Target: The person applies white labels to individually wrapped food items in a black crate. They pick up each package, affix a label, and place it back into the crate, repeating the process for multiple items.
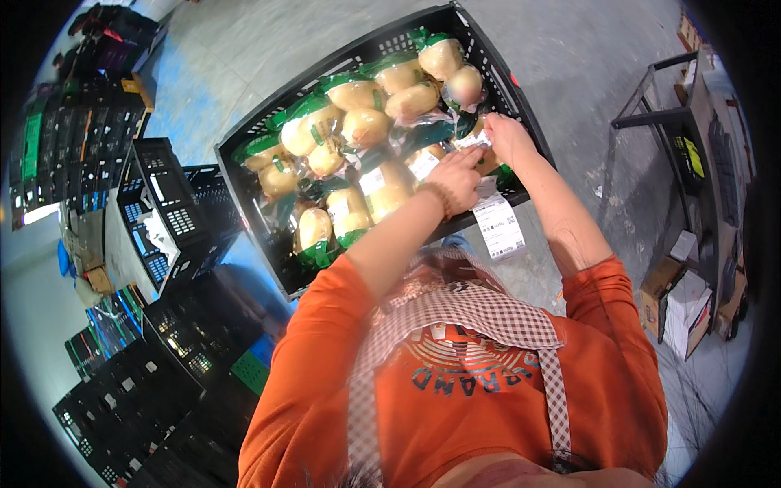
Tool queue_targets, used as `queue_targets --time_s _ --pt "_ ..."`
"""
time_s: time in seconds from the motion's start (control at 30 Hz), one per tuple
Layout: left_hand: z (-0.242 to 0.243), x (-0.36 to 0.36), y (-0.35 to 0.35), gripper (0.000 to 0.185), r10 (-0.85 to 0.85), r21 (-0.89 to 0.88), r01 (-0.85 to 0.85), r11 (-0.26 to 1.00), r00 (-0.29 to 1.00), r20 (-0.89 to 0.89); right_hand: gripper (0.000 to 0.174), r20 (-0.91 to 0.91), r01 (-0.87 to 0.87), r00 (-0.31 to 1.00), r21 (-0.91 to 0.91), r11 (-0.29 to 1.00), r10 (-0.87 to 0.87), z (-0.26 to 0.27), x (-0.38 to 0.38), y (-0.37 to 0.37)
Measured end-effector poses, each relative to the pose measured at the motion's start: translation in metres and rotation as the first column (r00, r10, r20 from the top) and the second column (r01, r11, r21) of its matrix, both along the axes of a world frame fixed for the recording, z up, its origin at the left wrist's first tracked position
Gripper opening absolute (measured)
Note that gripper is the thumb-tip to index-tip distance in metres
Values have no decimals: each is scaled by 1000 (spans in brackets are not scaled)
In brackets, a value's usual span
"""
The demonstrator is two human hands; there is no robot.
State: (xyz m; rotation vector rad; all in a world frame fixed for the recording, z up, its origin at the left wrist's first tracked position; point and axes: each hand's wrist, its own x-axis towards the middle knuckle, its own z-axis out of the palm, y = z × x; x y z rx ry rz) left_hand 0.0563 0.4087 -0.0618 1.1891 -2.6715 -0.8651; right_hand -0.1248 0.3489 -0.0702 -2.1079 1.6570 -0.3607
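A black plastic crate (501, 79) holds clear plastic bags of large pale-yellow tubers, likely potatoes (364, 128), with green bag ends. White labels bearing print (423, 163) are on several bags in the near rows. At the crate's near right corner, my left hand (454, 181) lies with its fingers stretched over a labelled bag (479, 135). My right hand (507, 139) pinches the far edge of that same bag, its fingertips partly hidden. A strip of printed labels (500, 227) hangs over the crate's near rim beside my left hand; whether that hand holds it is hidden.
Stacked black crates (122, 402) stand at the left, with an open crate (160, 213) holding white material nearer. At the right are a metal-framed rack (665, 116) and cardboard boxes (662, 293). People in dark clothes (113, 27) are at the far left. Concrete floor (573, 55) surrounds the crate.
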Motion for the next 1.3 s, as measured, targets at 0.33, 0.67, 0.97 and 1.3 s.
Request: queue_targets --time_s 0.33,0.67,0.97,1.3 --pt "29 32 31 34 156 179 -116 977 960 -232 8 -118 -132 984 12 991 132 18 14 14" --pt "108 142 133 29 866 835 -266 481 289 -408 36 -193 -815 562 34 578 804 13 99 22" --pt "106 185 189 16 847 878 -455 152 -398 -353 42 -93 -841 517 129 525 851 28 193 43" --pt "104 200 181 14 870 827 -555 91 -360 -337 15 886 -684 442 434 587 -139 79 258 107"
